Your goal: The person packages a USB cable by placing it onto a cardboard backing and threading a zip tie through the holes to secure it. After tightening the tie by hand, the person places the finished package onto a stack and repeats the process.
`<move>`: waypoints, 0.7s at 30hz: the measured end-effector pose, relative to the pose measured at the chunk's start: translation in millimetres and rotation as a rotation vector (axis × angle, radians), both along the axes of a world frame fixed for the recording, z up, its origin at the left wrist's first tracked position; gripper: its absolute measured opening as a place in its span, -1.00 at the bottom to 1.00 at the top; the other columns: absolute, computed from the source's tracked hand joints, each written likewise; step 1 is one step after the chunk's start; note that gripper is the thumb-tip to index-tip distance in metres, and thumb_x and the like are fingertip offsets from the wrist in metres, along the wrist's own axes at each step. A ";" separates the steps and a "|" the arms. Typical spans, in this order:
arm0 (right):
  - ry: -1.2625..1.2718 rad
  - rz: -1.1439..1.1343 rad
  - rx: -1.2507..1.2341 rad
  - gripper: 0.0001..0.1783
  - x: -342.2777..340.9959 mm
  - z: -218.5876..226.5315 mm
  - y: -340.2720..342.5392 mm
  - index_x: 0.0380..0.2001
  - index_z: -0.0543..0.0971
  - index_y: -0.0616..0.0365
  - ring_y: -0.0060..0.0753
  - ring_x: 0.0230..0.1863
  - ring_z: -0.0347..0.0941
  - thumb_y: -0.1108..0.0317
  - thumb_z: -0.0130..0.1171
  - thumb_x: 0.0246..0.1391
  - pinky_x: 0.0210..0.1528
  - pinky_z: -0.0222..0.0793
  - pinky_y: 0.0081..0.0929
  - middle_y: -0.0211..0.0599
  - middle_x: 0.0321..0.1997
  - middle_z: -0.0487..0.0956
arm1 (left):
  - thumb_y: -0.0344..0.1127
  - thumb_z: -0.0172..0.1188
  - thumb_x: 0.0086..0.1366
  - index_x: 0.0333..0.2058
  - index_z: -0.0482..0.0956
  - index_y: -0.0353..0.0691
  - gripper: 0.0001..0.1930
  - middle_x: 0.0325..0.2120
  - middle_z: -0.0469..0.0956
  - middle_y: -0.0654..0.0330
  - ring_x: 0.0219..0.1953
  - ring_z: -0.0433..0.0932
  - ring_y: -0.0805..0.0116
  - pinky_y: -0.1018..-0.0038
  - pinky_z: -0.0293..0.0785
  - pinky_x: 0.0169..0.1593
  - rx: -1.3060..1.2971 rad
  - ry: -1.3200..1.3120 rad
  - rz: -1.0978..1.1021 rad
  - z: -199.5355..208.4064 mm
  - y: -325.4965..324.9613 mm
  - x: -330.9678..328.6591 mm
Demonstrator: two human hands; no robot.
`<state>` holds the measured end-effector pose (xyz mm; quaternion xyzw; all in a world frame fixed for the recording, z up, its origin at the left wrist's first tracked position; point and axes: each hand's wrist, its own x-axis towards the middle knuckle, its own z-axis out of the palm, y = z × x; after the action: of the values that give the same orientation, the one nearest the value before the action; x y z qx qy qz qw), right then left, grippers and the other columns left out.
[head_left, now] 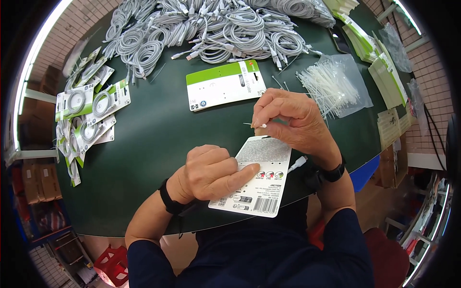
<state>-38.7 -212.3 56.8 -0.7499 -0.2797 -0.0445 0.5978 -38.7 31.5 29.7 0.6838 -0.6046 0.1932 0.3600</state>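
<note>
My left hand [211,175] holds a white packaging card [263,156], its printed back facing up. The other fingers are curled, and one finger lies extended across the card. Above the card's far edge, my right hand [290,117] pinches a thin white cable tie [248,124], mostly hidden by the fingertips. A white cable's plug [298,163] sticks out past the card's right edge; the rest of that cable is out of sight. Farther away, a flat green-and-white card [223,86] lies on the table with no cable on it.
Coiled grey-white cables [240,33] are heaped along the far side of the dark green table [144,177]. At left are several cards with coiled cables [89,110]. A clear bag of white cable ties [336,86] lies at right, near stacked green-and-white cards [384,72] and a phone [340,40].
</note>
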 end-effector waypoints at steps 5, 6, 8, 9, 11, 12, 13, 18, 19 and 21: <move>-0.006 0.018 -0.032 -0.80 -1.2 0.4 0.3 -0.39 0.65 0.17 -0.45 -0.33 0.60 0.68 0.35 -0.12 -0.28 0.50 -0.56 -0.29 -0.34 0.63 | -0.31 0.39 -0.08 -0.13 0.70 -0.17 -0.56 -0.62 0.41 0.40 -0.62 0.38 0.51 0.52 0.23 -0.57 -0.016 0.013 0.006 -1.5 0.0 -0.4; -0.018 0.021 -0.043 -0.80 -1.5 1.3 0.1 -0.39 0.65 0.18 -0.44 -0.33 0.60 0.68 0.34 -0.11 -0.28 0.51 -0.56 -0.29 -0.34 0.64 | -0.31 0.39 -0.09 -0.13 0.70 -0.17 -0.56 -0.62 0.41 0.40 -0.62 0.38 0.51 0.52 0.23 -0.57 -0.015 0.013 0.004 -1.6 0.0 -0.4; -0.016 0.029 -0.046 -0.81 -2.5 2.9 0.7 -0.39 0.64 0.19 -0.43 -0.32 0.61 0.69 0.33 -0.10 -0.28 0.52 -0.55 -0.28 -0.34 0.64 | -0.31 0.39 -0.09 -0.13 0.70 -0.17 -0.56 -0.62 0.41 0.40 -0.62 0.38 0.51 0.52 0.23 -0.57 -0.006 0.025 0.006 0.4 0.4 -1.4; -0.001 0.033 -0.023 -0.82 -2.3 3.3 0.2 -0.40 0.64 0.21 -0.42 -0.33 0.61 0.69 0.33 -0.09 -0.29 0.52 -0.55 -0.25 -0.35 0.65 | -0.32 0.39 -0.09 -0.13 0.69 -0.18 -0.57 -0.64 0.34 0.42 -0.64 0.33 0.53 0.54 0.19 -0.59 -0.024 0.006 0.000 0.5 -0.4 -0.4; 0.034 0.043 0.029 -0.84 -2.8 3.4 -1.1 -0.41 0.63 0.23 -0.40 -0.35 0.62 0.70 0.32 -0.07 -0.32 0.52 -0.54 -0.19 -0.36 0.66 | -0.35 0.39 -0.08 -0.14 0.67 -0.22 -0.58 -0.69 0.20 0.46 -0.68 0.24 0.58 0.57 0.12 -0.63 -0.056 -0.026 -0.010 0.8 -2.6 1.3; 0.050 0.042 0.036 -0.84 -4.1 5.1 -2.2 -0.41 0.63 0.23 -0.40 -0.35 0.62 0.70 0.32 -0.07 -0.32 0.52 -0.54 -0.19 -0.36 0.66 | -0.35 0.39 -0.08 -0.14 0.67 -0.22 -0.58 -0.69 0.20 0.46 -0.68 0.24 0.58 0.57 0.12 -0.63 -0.049 -0.011 -0.011 1.5 -4.0 1.5; 0.063 0.042 0.081 -0.84 -5.5 7.4 -3.6 -0.41 0.62 0.24 -0.38 -0.36 0.62 0.70 0.32 -0.07 -0.33 0.52 -0.53 -0.16 -0.38 0.66 | -0.35 0.39 -0.09 -0.15 0.67 -0.23 -0.57 -0.69 0.19 0.46 -0.68 0.24 0.58 0.57 0.12 -0.63 -0.053 -0.030 -0.020 2.5 -5.7 1.4; 0.061 0.094 0.185 -0.85 -8.4 11.0 -4.9 -0.42 0.62 0.25 -0.34 -0.40 0.62 0.69 0.33 -0.08 -0.36 0.52 -0.49 -0.08 -0.42 0.66 | -0.34 0.39 -0.11 -0.16 0.66 -0.26 -0.56 -0.69 0.18 0.46 -0.68 0.23 0.59 0.59 0.11 -0.63 -0.057 -0.076 -0.038 6.1 -8.2 -3.5; 0.036 0.111 0.179 -0.84 -8.6 11.2 -4.7 -0.42 0.62 0.24 -0.33 -0.41 0.62 0.69 0.33 -0.09 -0.37 0.52 -0.49 -0.07 -0.43 0.66 | -0.34 0.39 -0.12 -0.16 0.66 -0.26 -0.56 -0.69 0.18 0.46 -0.68 0.23 0.59 0.59 0.10 -0.63 -0.068 -0.089 -0.046 6.4 -8.6 -3.7; 0.052 0.116 0.192 -0.85 -10.3 12.0 -2.7 -0.42 0.63 0.25 -0.35 -0.39 0.63 0.67 0.35 -0.10 -0.35 0.53 -0.50 -0.13 -0.42 0.67 | -0.34 0.39 -0.12 -0.16 0.66 -0.26 -0.56 -0.69 0.18 0.46 -0.68 0.24 0.59 0.60 0.10 -0.63 -0.061 -0.076 -0.048 7.7 -8.0 -3.7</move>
<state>-49.0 -215.0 68.7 -0.6726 -0.3014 -0.0170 0.6756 -42.4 23.5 37.4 0.6501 -0.6278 0.2285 0.3620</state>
